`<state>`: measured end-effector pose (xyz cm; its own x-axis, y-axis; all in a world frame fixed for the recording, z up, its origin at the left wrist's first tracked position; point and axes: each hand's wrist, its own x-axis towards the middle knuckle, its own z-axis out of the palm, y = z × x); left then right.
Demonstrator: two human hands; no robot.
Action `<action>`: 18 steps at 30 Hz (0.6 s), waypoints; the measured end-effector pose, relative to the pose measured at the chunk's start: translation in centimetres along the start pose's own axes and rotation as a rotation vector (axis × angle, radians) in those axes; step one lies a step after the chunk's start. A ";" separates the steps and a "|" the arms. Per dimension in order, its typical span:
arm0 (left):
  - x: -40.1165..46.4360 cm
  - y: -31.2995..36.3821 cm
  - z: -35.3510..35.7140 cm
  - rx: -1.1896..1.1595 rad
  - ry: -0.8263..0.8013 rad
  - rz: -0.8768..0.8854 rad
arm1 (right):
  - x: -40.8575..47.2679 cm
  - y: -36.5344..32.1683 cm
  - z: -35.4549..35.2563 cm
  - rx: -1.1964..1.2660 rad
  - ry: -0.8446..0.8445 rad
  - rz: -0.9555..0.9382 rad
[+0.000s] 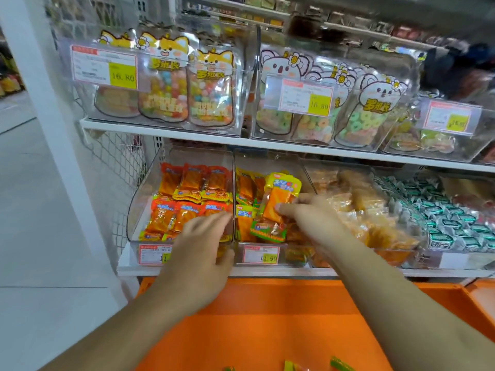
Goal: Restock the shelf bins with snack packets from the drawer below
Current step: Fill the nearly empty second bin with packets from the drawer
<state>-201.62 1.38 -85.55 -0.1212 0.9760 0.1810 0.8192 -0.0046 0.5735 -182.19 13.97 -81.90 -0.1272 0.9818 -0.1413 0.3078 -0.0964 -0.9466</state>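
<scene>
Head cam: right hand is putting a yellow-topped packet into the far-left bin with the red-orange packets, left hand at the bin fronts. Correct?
Not quite. In the head view the right hand holds the yellow-topped packet over the second bin from the left, which holds yellow and green packets, not the far-left bin of red-orange packets. The left hand is at the bin fronts, as you said.

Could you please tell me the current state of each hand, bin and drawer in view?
Left hand: open, fingers resting at the left bin's front edge.
Right hand: pinching a yellow packet.
Left bin: filled with orange packets.
Middle bin: partly filled, packets jumbled.
Orange drawer: open, a few packets left.
</scene>
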 end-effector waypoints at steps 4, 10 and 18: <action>0.1 -0.6 0.0 0.096 -0.104 0.025 | 2.9 -0.6 2.4 -0.184 -0.101 0.085; 0.2 -0.7 0.1 0.070 -0.089 0.014 | 4.9 1.4 4.9 -0.582 -0.093 0.001; 0.2 -1.0 0.6 0.066 -0.088 0.024 | 5.3 3.9 5.9 -0.947 0.013 -0.157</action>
<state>-202.08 1.69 -86.56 -0.0538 0.9911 0.1217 0.8567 -0.0168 0.5155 -187.21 17.86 -88.04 -0.2237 0.9744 -0.0243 0.9230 0.2038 -0.3264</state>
